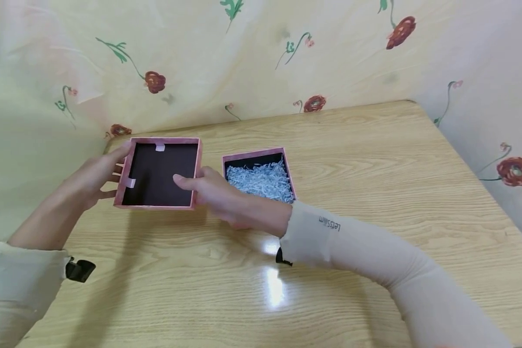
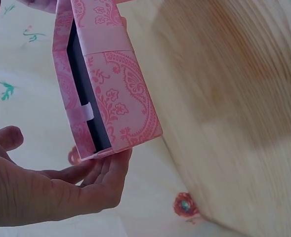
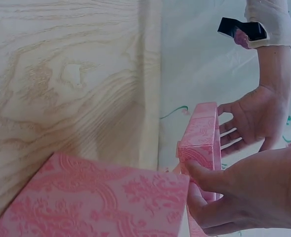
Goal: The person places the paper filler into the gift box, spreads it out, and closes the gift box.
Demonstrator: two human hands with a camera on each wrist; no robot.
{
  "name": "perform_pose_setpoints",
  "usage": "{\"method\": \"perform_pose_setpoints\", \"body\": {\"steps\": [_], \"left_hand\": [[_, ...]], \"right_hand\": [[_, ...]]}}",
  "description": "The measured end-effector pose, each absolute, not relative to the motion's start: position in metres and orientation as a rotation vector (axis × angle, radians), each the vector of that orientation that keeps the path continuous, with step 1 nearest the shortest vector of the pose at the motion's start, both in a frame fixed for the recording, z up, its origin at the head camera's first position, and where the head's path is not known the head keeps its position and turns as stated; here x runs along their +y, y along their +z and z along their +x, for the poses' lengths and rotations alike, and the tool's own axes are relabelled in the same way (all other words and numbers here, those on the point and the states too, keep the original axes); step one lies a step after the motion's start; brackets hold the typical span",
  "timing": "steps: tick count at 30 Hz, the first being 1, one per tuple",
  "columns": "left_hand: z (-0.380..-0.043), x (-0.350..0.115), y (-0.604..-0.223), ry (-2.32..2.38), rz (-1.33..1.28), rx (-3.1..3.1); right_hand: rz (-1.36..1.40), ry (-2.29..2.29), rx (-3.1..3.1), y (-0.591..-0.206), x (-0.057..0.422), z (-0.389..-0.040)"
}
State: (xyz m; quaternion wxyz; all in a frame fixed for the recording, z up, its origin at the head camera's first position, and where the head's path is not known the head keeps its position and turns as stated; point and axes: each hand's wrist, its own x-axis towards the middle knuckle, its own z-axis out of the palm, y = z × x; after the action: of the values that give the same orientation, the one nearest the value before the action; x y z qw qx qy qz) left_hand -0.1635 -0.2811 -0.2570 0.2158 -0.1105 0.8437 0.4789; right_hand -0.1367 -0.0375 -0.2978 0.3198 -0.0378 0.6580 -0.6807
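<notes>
A pink patterned box lid [image 1: 161, 174] is held up over the left part of the table, its dark inside facing the head camera and a ribbon crossing two of its corners. My right hand [image 1: 213, 191] grips its right edge, thumb over the inner face. At the opposite edge my left hand [image 1: 97, 176] touches the lid with extended fingers; in the left wrist view its thumb stands apart from the lid. To the right, a pink box [image 1: 289, 176] filled with pale blue shredded paper [image 1: 261, 181] rests on the table, partly covered by my right forearm.
The wooden table [image 1: 374, 169] extends far to the right and toward me. A floral cloth or sheet [image 1: 209, 67] hangs behind it and along both sides. A black strap end [image 1: 80, 270] sticks out at my left cuff.
</notes>
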Motion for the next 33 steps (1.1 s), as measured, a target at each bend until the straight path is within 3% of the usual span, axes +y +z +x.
{"method": "perform_pose_setpoints", "body": {"steps": [9, 33], "left_hand": [[-0.163, -0.270, -0.251, 1.350, -0.277, 2.336], [-0.163, -0.208, -0.231, 1.508, -0.106, 2.257]], "right_hand": [[-0.001, -1.803, 1.688, -0.292, -0.025, -0.138], [-0.180, -1.796, 1.782, -0.277, 0.061, -0.161]]}}
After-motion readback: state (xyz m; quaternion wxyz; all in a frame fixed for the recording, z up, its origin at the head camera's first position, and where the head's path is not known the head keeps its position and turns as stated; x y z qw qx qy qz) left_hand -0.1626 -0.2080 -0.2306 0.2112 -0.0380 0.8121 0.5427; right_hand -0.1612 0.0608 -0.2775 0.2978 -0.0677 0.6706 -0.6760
